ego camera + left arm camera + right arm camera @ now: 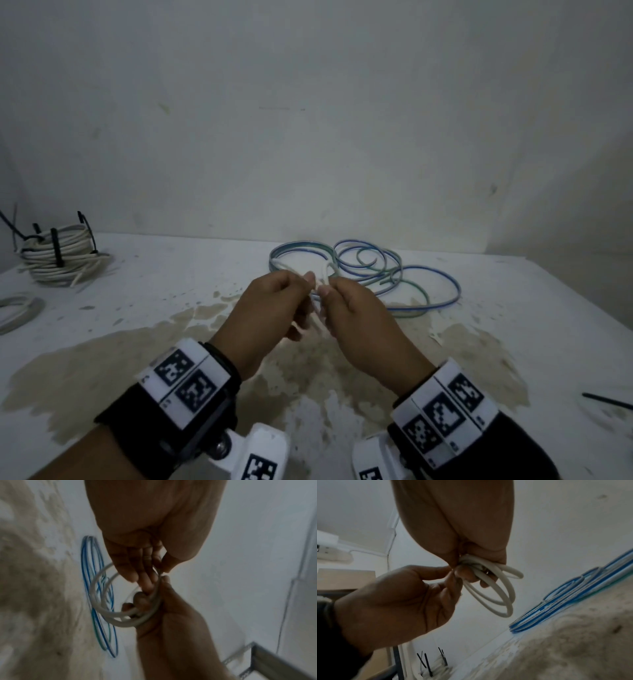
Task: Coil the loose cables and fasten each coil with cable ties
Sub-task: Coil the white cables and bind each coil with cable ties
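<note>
A small white cable coil [326, 271] is held up over the table between both hands. My left hand [274, 305] pinches it with thumb and fingertips on one side. My right hand [356, 308] grips the gathered loops on the other. In the right wrist view the white cable coil [498, 596] hangs as a few loops below my right hand [471, 550], and my left hand [406, 595] pinches next to that grip. In the left wrist view the same coil [102, 611] rings the fingers of both hands. No tie shows on this coil.
A loose blue and green cable [394, 277] sprawls on the table just behind the hands. At the far left sits a large white coil [61, 260] bound with black ties, and a small white coil [20, 310] lies before it. One black cable tie [609, 401] lies at the right edge.
</note>
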